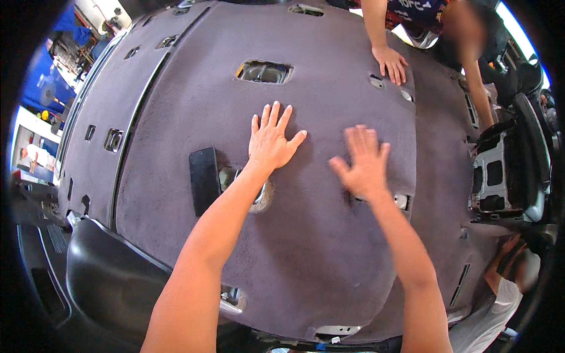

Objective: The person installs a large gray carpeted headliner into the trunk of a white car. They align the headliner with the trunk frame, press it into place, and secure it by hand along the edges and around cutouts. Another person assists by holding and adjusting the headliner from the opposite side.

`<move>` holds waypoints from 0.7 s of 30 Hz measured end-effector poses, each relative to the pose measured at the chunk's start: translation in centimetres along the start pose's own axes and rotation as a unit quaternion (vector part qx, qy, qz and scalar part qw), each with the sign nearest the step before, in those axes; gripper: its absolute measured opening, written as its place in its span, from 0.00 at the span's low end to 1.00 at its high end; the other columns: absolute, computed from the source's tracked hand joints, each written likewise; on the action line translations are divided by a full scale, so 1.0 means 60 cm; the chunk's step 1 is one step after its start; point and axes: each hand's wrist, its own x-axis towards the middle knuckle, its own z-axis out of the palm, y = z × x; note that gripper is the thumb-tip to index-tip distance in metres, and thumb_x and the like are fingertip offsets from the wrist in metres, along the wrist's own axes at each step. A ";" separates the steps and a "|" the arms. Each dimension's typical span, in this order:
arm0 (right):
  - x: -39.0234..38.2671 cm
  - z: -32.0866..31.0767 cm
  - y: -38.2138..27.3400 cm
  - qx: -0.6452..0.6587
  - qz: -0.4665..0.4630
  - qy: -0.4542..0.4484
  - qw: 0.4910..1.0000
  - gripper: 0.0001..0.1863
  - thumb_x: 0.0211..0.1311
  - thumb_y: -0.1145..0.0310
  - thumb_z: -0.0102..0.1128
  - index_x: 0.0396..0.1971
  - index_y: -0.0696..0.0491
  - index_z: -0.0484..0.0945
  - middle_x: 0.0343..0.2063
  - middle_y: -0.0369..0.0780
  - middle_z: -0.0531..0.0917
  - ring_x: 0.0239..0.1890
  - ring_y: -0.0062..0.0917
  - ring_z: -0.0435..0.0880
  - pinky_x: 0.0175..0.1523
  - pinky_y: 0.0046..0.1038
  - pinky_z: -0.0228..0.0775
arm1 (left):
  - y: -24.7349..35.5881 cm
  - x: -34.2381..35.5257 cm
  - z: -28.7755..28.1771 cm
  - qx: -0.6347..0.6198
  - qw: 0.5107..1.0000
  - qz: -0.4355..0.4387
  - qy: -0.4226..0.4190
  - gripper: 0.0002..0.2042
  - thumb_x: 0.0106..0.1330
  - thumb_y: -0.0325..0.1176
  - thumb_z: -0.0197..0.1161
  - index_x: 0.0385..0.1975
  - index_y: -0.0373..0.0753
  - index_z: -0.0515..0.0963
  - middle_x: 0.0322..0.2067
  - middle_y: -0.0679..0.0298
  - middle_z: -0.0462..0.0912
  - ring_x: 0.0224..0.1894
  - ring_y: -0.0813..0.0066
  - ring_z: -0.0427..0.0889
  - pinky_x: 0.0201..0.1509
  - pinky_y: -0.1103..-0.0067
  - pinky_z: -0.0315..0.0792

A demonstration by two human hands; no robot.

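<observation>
A grey carpeted vehicle floor fills most of the view, with cut-outs showing metal brackets beneath. My left hand lies flat on the carpet, fingers spread, just above and right of a black phone. Under my left forearm is an opening, partly hidden. My right hand, slightly smeared by motion, is open with fingers apart, over the carpet near a seam and a small bracket; whether it touches the carpet I cannot tell.
A co-worker's hand rests on the carpet at top right, the other arm reaching down. Another person is at lower right. A black folded seat stands at right, black plastic trim at lower left. A workshop with people shows far left.
</observation>
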 end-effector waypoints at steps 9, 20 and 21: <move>0.167 0.041 -0.006 0.038 -0.024 0.053 0.998 0.45 0.65 0.30 0.50 0.76 0.41 0.60 0.78 0.40 0.56 0.80 0.35 0.50 0.79 0.59 0.32 | -0.026 0.119 0.033 0.002 0.999 -0.007 0.048 0.42 0.72 0.65 0.48 0.76 0.39 0.56 0.77 0.49 0.54 0.80 0.53 0.50 0.81 0.56 0.43; 0.221 0.046 0.006 0.033 -0.036 0.017 0.999 0.48 0.64 0.27 0.45 0.77 0.43 0.57 0.78 0.39 0.55 0.81 0.32 0.49 0.80 0.55 0.34 | -0.015 0.202 0.052 -0.001 0.983 0.182 0.037 0.39 0.72 0.64 0.48 0.77 0.47 0.57 0.78 0.57 0.51 0.81 0.57 0.47 0.82 0.58 0.40; 0.230 0.050 0.009 0.006 -0.024 0.004 1.000 0.48 0.64 0.27 0.46 0.77 0.43 0.57 0.78 0.39 0.55 0.81 0.32 0.49 0.80 0.55 0.34 | -0.018 0.209 0.057 0.011 0.985 0.172 0.006 0.39 0.72 0.64 0.48 0.77 0.46 0.58 0.78 0.56 0.52 0.81 0.58 0.47 0.82 0.58 0.41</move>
